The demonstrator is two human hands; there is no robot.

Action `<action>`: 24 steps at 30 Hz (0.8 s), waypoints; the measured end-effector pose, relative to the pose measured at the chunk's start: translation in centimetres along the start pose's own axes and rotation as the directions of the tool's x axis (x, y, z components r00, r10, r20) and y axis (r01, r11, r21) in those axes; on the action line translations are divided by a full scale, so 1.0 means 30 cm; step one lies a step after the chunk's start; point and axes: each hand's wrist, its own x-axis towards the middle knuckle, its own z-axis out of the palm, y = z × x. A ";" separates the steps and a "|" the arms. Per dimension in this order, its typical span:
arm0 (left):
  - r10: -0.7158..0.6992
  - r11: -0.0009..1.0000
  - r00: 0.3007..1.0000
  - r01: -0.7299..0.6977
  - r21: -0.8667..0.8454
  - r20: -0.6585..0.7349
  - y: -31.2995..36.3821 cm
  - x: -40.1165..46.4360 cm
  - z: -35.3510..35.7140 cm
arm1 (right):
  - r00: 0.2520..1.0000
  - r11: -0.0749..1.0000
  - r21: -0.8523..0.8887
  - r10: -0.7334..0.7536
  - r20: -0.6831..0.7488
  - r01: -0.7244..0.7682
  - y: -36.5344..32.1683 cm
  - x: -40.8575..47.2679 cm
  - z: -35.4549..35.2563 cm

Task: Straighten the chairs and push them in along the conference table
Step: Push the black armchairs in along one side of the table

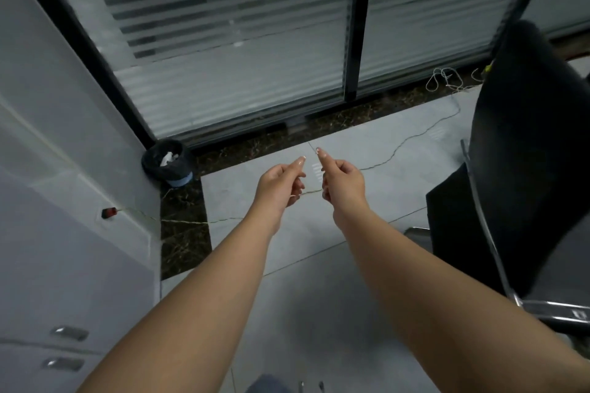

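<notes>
Black and smooth, the chair [523, 143] stands at the right side of the head view, on the grey tiled floor [319, 281]; its tall curved back rises well above the seat, which is dark too and reaches toward the middle of the floor, and a bright metal frame runs down its near side to a base rail lying along the floor by the lower right corner. No hand touches the chair. Both bare arms reach forward over the middle of the floor. The left hand [281, 182] and the right hand [343, 182] are just beside each other, each with the fingers curled in and the thumb pointing up and forward; each grip is pinched on a thin pale string [311, 192] that spans the short gap between them. The string runs on left across the dark marbled floor border toward a small red switch [109, 212] on the grey cabinet [64, 233] at the left, and a thin line of it also trails right over the tiles to a loose tangle by the glass wall [239, 41] with frosted stripes. A small black-lined bin [167, 161] sits in the far left corner of the floor, where cabinet and glass meet.
</notes>
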 end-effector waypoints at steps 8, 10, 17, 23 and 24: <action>-0.025 1.000 0.979 0.023 0.012 0.201 0.098 0.413 0.164 | 0.980 0.999 0.047 -0.014 -0.200 0.024 -0.081 0.374 0.011; -0.033 0.999 0.962 0.024 0.035 0.273 0.122 0.520 0.205 | 0.965 0.999 0.036 -0.024 -0.261 0.034 -0.107 0.463 0.015; -0.046 0.994 0.845 -0.014 0.108 0.533 0.272 0.875 0.385 | 0.847 0.988 0.107 -0.036 -0.531 0.109 -0.243 0.741 0.022; -0.068 0.993 0.731 -0.016 0.117 0.679 0.320 1.051 0.572 | 0.762 0.971 0.144 -0.052 -0.645 0.188 -0.313 0.911 -0.021; -0.080 0.991 0.711 -0.017 0.131 0.698 0.319 1.070 0.602 | 0.746 0.968 0.147 -0.055 -0.663 0.201 -0.324 0.940 -0.038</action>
